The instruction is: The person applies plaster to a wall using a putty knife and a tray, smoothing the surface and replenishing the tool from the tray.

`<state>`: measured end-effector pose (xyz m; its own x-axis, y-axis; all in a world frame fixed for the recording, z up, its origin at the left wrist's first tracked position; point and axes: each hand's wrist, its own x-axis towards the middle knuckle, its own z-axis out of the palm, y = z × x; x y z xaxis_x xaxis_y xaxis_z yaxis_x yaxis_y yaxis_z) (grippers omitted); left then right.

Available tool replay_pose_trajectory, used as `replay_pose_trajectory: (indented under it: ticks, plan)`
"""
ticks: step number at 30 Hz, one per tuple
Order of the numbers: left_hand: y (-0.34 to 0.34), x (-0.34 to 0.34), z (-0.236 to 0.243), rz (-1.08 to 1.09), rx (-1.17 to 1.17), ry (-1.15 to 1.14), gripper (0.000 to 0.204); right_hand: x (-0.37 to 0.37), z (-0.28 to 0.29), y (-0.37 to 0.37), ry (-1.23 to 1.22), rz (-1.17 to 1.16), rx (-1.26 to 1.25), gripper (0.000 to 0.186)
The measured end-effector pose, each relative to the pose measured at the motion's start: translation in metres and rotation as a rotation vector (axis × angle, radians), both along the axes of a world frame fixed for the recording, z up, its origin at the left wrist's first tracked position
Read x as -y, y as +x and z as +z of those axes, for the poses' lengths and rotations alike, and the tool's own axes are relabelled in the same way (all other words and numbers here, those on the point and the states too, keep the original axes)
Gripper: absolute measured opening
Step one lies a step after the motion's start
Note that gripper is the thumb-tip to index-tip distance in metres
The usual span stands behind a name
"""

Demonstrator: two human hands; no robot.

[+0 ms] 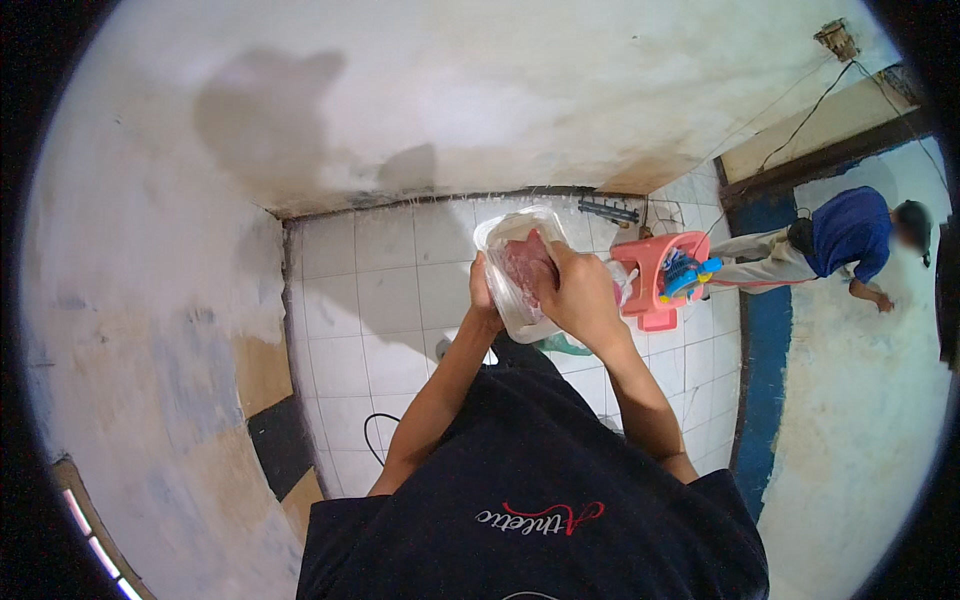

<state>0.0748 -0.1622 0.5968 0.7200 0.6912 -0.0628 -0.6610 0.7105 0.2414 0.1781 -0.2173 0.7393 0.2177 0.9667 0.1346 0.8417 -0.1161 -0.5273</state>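
Observation:
In front of my body I hold a shallow rectangular whitish plastic tub. My left hand supports it at its left side, with the fingers partly hidden behind the wall. My right hand reaches over the tub from the right, its fingers closed on a reddish flat piece smeared with white. That piece lies within the tub's opening. Whether it is a spreader or a cloth, I cannot tell. Whitish streaks coat the inside of the tub.
A pink plastic stool stands to the right, with a blue and yellow object on it. Beyond, another person in a blue shirt touches the right wall. White floor tiles meet patchy walls. A black cable curls near my left forearm.

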Motion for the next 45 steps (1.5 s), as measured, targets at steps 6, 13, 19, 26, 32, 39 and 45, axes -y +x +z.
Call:
replay_pose_trajectory:
  ticks: [6,13,19,26,32,39,45]
  plan:
    - [0.053,-0.011,0.002,0.013,-0.120,-0.021,0.080,-0.008,-0.015,0.049,0.040,-0.054,-0.030,0.018]
    - [0.111,-0.023,-0.011,-0.051,0.083,0.101,0.074,-0.011,-0.032,0.110,-0.006,-0.126,-0.079,0.014]
    - [0.151,-0.031,-0.019,-0.035,-0.237,0.089,0.073,-0.016,-0.042,0.156,0.006,-0.141,-0.175,0.014]
    - [0.189,-0.048,-0.056,-0.208,-0.117,-0.027,0.083,-0.032,-0.093,0.209,0.056,-0.175,-0.403,0.014]
    - [0.214,-0.079,-0.108,-0.286,-0.209,-0.020,0.108,-0.049,-0.141,0.257,0.008,-0.298,-0.478,0.011]
    - [0.237,-0.111,-0.269,-0.365,-0.270,-0.131,0.124,-0.064,-0.260,0.301,-0.099,-0.471,-0.984,0.018]
    - [0.259,-0.128,-0.373,-0.334,-0.609,-0.128,0.129,-0.062,-0.415,0.324,-0.120,-0.494,-1.348,0.024]
